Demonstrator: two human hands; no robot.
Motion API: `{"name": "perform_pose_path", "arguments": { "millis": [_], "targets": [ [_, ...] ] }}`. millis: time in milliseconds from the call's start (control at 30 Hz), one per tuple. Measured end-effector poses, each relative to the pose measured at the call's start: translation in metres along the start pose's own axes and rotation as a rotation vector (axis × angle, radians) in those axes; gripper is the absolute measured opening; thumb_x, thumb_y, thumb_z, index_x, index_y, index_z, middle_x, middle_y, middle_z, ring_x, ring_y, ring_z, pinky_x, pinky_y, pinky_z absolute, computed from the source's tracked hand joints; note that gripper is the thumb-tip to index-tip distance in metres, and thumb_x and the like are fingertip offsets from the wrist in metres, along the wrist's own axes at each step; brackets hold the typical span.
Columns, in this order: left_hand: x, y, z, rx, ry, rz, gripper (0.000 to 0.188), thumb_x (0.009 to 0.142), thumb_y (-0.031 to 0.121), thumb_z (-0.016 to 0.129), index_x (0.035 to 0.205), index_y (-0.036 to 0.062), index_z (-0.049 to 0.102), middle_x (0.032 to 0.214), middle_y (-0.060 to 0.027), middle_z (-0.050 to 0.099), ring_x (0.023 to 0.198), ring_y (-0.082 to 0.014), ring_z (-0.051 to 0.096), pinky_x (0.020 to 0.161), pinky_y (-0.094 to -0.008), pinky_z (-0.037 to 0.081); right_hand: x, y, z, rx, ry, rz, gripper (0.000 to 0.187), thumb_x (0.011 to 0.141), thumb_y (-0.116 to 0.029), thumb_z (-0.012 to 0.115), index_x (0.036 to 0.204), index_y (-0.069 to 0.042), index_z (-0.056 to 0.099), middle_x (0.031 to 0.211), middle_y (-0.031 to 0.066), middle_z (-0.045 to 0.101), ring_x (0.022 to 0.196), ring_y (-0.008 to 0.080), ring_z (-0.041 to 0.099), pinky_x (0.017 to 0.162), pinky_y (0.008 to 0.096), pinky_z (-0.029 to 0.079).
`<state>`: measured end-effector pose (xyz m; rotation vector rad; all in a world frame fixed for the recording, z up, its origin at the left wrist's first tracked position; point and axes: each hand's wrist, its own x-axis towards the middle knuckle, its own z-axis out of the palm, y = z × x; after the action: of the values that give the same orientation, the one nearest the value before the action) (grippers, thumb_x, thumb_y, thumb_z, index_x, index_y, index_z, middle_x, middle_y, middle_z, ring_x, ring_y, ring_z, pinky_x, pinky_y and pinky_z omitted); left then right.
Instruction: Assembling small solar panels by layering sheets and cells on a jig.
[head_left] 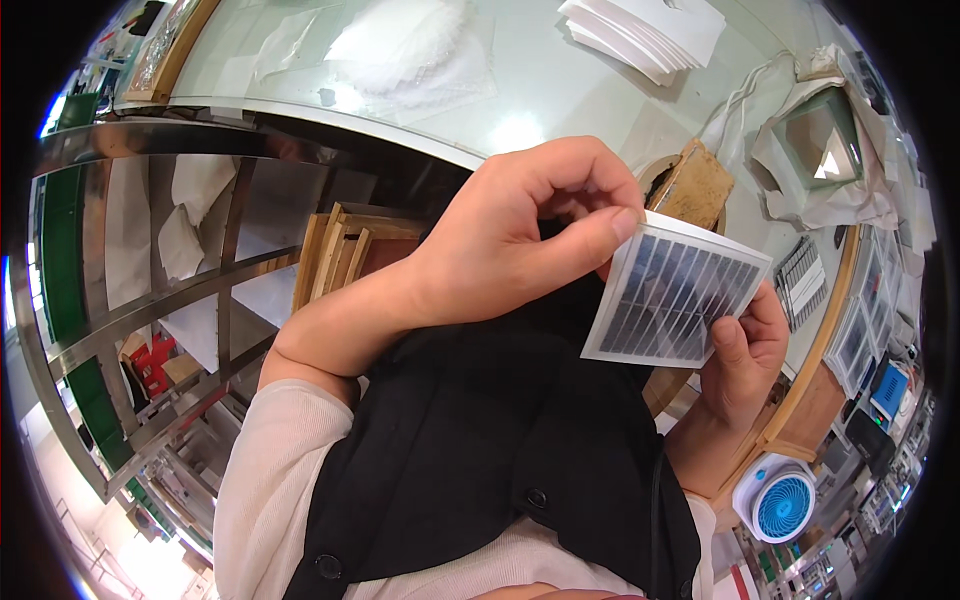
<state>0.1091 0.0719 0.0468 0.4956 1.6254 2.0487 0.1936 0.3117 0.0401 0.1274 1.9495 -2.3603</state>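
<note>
Small solar panel held up close over a black vest, its back hidden. Left hand pinching the top-left corner with fingertips closed; right hand gripping the lower right edge, palm mostly hidden.

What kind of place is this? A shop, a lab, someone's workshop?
Most likely a small assembly workshop. The left hand and right hand hold a small solar panel over a glass-topped worktable, with a stack of white sheets on it and metal shelving alongside.
</note>
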Motion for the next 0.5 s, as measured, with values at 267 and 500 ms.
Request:
{"name": "perform_pose_path", "arguments": {
  "millis": [267, 500],
  "targets": [
    [0.008, -0.009, 0.004, -0.099, 0.05, 0.037, 0.011, 0.095, 0.009, 0.055, 0.102, 0.0007, 0.055, 0.082, -0.0009, 0.059, 0.072, -0.005, 0.056, 0.065, -0.0193, 0.045, -0.007, -0.001, 0.011, 0.059, 0.098, 0.022, 0.05, 0.084, -0.018, 0.07, 0.122, 0.007, 0.051, 0.111, 0.011, 0.063, 0.102, 0.017, 0.059, 0.09, 0.028, 0.044],
    [-0.015, -0.016, 0.015, -0.145, 0.073, -0.112, 0.042, 0.089, 0.004, 0.061, 0.126, -0.0014, 0.042, 0.108, -0.0091, 0.062, 0.095, -0.0108, 0.059, 0.08, -0.0225, 0.046, 0.0, 0.006, 0.027, 0.2, 0.072, 0.036, 0.04, 0.09, -0.016, 0.065, 0.121, 0.005, 0.051, 0.11, 0.0089, 0.063, 0.099, 0.0128, 0.059, 0.086, 0.0246, 0.045]
  ]
}}
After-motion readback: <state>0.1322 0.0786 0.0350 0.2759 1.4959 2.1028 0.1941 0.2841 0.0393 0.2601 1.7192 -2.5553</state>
